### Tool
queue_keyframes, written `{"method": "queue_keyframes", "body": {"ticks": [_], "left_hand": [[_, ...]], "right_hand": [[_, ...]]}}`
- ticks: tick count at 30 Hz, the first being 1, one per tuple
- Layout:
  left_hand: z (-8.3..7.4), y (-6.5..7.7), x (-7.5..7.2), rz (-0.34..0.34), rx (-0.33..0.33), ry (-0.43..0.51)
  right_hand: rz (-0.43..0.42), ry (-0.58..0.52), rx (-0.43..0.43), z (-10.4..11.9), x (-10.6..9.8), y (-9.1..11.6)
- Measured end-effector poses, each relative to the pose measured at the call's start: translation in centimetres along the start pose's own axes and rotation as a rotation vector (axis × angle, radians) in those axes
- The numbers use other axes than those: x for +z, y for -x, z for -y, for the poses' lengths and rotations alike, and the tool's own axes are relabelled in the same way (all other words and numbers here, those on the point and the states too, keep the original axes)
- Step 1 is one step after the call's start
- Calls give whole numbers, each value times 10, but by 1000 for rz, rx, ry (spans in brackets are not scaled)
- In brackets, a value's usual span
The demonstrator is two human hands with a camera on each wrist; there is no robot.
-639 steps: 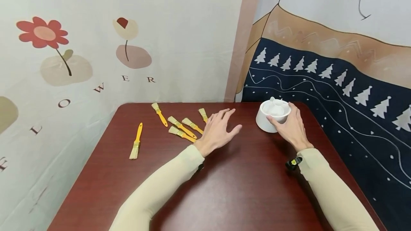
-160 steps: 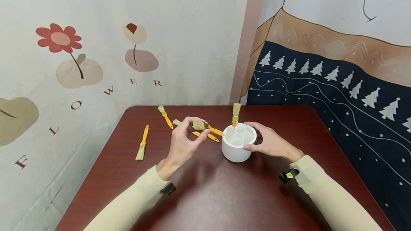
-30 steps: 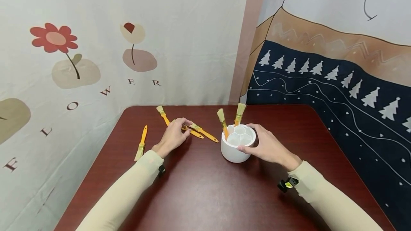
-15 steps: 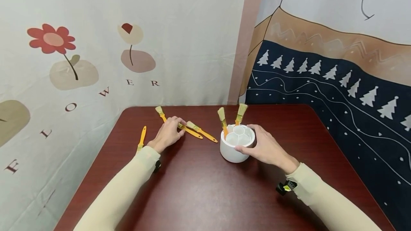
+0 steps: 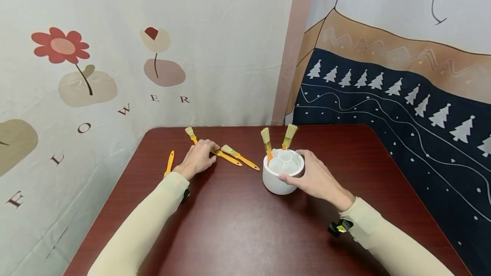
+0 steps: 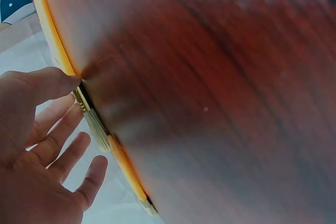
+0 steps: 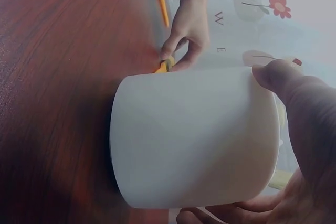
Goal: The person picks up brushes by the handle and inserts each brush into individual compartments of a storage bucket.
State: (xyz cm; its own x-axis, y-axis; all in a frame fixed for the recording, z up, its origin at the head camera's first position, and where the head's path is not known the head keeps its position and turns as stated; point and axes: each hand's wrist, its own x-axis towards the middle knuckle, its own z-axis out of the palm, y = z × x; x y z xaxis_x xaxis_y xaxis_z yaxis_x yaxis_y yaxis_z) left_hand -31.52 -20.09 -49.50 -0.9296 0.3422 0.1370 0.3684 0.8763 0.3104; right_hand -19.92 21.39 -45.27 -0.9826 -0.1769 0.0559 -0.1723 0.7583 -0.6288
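Note:
My left hand [image 5: 196, 159] is over the loose brushes at the left back, thumb and fingertips pinching a flat yellow-handled paintbrush [image 5: 230, 159] near its metal band. The left wrist view shows that band of the paintbrush [image 6: 83, 98] at the thumb tip, other fingers spread. With thumb at the near rim and fingers round the far side, my right hand [image 5: 320, 178] grips a white round pot [image 5: 277, 183] standing on the table. Inside its rim is a divided, flower-like insert. Two brushes, one on the left [image 5: 266, 140] and one behind [image 5: 290, 136], stand bristles up in it.
Close beside the pinched brush lies another paintbrush [image 5: 241, 158]. A further brush [image 5: 190, 133] lies behind my left hand, and one more [image 5: 170, 163] at the left is partly covered by the sleeve. Printed cloth [image 5: 230, 54] hangs behind the dark red table [image 5: 245, 233].
Earlier the pot stood at the back right without brushes; it came nearer the middle and two brushes went in. Lately my left hand shifted slightly left among the loose brushes; my right stayed on the pot.

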Motion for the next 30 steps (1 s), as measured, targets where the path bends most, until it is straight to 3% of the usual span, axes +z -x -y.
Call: {"method": "queue_keyframes", "body": {"ticks": [9,22,30], "left_hand": [[-2,1,-1,3,19,-21],[6,-2,0,43,96,-174],[5,-2,-2,58,110,-163]], "right_hand": [[-15,21,-4,0,2,0],[-21,63,-3,3,0,2],[-18,70,4,2,1,1]]}}
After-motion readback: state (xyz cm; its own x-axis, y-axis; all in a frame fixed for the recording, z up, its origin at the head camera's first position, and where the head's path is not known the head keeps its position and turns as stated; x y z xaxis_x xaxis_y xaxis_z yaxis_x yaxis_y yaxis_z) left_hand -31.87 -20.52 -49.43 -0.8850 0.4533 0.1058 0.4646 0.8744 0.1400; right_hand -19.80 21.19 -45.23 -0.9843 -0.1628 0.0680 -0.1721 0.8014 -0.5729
